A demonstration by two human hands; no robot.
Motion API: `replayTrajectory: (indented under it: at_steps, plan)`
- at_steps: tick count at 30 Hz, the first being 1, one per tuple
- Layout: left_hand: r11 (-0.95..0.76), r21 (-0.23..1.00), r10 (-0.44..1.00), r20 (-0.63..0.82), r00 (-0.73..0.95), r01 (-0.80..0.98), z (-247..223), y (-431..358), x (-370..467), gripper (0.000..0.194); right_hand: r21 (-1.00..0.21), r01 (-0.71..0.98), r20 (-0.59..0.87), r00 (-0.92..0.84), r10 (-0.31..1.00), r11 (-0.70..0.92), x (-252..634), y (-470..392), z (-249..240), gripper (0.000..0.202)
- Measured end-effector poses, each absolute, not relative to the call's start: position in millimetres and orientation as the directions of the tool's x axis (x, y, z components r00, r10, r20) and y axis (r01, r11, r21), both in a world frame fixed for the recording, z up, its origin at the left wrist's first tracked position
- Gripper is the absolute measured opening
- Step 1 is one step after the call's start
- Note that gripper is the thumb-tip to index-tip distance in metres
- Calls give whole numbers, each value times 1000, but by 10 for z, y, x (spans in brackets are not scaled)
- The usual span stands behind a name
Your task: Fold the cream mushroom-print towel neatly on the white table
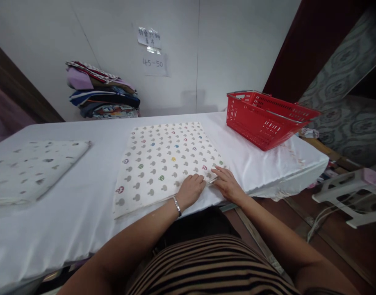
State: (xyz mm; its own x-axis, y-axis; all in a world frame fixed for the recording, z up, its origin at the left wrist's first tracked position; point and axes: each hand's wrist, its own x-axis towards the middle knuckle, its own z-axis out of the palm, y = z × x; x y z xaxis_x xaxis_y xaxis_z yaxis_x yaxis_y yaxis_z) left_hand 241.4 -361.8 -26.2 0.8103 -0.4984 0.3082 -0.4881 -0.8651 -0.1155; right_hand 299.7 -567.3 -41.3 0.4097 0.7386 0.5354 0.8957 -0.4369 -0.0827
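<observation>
A folded white cloth [163,153] printed with grey, red, blue, green and yellow mushrooms lies flat in front of me. My left hand [191,191], with a silver bracelet at the wrist, grips its near edge with curled fingers, right of the middle. At the near right corner, my right hand [227,184] holds the edge between thumb and fingers, the fingers lying over the top. Layered edges of the fabric show between the two hands. My left fingertips are partly hidden from view.
A white-covered table [83,221] carries another folded printed cloth [37,170] at left. A red plastic basket [261,119] stands at back right, and a stack of folded fabrics [104,92] by the wall. Right of the table is a white plastic stool [349,196].
</observation>
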Motion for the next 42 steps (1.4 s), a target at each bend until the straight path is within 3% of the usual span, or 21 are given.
replayTrajectory:
  at_steps: [20, 27, 33, 39, 42]
  plan:
    - [-889, -156, -455, 407, 792, -431, -304, -3580, 2447, 11, -148, 928, 551, 365, 751, -342, 3056, -5685, -381, 18]
    - [-821, -223, -571, 356, 740, -526, -334, -3591, 2435, 10, -162, 929, 479, 369, 797, -334, 3083, -5680, -330, 18]
    - [-872, -142, -483, 398, 780, -468, -360, -3581, 2432, 13, -214, 908, 462, 419, 782, -360, 3084, -5672, -349, 14]
    - [-798, -130, -592, 356, 723, -589, -285, -3557, 2349, 12, -247, 896, 440, 443, 781, -369, 3108, -5672, -336, 11]
    - [-831, -138, -551, 341, 762, -539, -272, -3568, 2341, 13, -242, 896, 432, 442, 786, -371, 3108, -5668, -330, 11]
